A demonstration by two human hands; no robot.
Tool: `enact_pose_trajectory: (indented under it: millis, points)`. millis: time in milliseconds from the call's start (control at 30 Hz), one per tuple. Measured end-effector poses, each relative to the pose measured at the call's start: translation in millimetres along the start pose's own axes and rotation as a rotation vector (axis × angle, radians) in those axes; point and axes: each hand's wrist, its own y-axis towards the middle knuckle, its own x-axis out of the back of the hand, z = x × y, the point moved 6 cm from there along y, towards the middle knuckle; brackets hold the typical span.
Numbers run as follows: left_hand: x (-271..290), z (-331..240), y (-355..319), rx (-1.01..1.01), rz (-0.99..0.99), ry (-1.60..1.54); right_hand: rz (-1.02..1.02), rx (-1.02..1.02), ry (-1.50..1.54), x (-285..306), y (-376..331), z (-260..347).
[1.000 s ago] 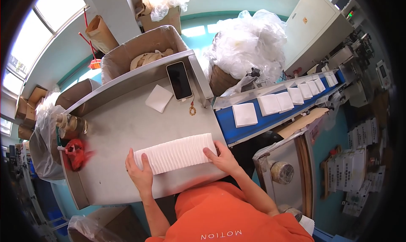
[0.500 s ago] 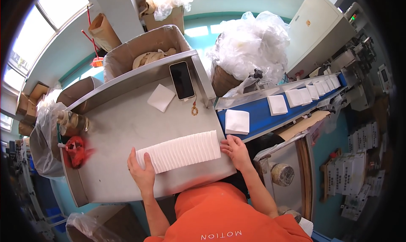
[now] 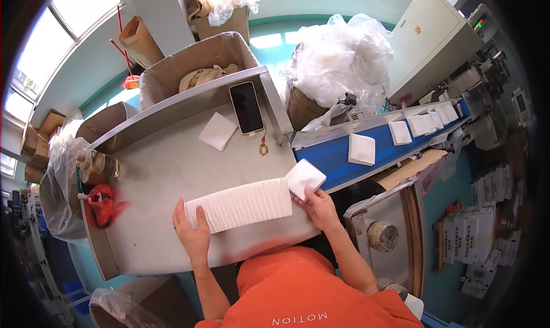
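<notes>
A long row of folded white napkins [image 3: 246, 206], standing on edge and packed side by side, lies across the metal table. My left hand [image 3: 192, 225] is closed about the row's left end, thumb and fingers on either side of the corner. At the right end, my right hand [image 3: 316, 206] pinches one folded napkin [image 3: 305, 179] by its near edge. That napkin is tilted and overlaps the end of the row. More folded napkins, among them a nearer one [image 3: 361, 149], lie spaced along the blue conveyor belt [image 3: 333, 166] on the right.
On the metal table [image 3: 154, 213] lie a single napkin [image 3: 217, 131], a phone [image 3: 247, 109] with a hanging charm, and a red plastic bag [image 3: 102, 205]. Raised walls edge the table's far side. Beyond stand a lined carton [image 3: 152, 90] and a heap of clear plastic [image 3: 344, 61].
My right hand has taken the nearest napkin off the belt and brought it to the row's right end. The other belt napkins have shifted toward me. My left hand stays put.
</notes>
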Motion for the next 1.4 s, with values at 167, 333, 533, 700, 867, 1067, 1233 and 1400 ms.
enact_pose_trajectory:
  millis: [167,333,533,700,867,1067,1233,1400]
  points:
    - [-4.5,-9.4,-3.1,-0.013,0.060,-0.035,0.149,0.281,-0.771,-56.0,-24.9,26.1]
    - [-2.5,-1.3,-0.5,-0.053,-0.011,0.060,0.225,-0.165,-0.020,-51.3,-15.9,-10.1]
    - [0.1,-3.8,1.7,0.007,0.053,-0.011,0.047,-0.023,-0.050,-5.9,-3.1,-4.5]
    - [-7.2,-14.8,-1.8,-0.029,0.109,-0.039,0.101,0.260,-0.484,-31.3,-3.3,15.6]
    - [-9.0,-17.0,-2.3,-0.091,0.058,0.032,0.271,0.021,-0.253,-47.3,-6.8,-13.7]
    - [-3.2,-4.6,2.2,-0.020,0.039,0.004,0.236,-0.206,-0.174,-10.7,-5.7,-19.2]
    - [-11.4,-14.3,-3.5,-0.052,0.125,-0.058,-0.068,0.061,-0.077,-7.8,0.0,10.9]
    - [-15.6,-20.8,-6.2,-0.087,0.085,-0.005,0.222,0.261,-0.721,-65.3,-24.6,9.9]
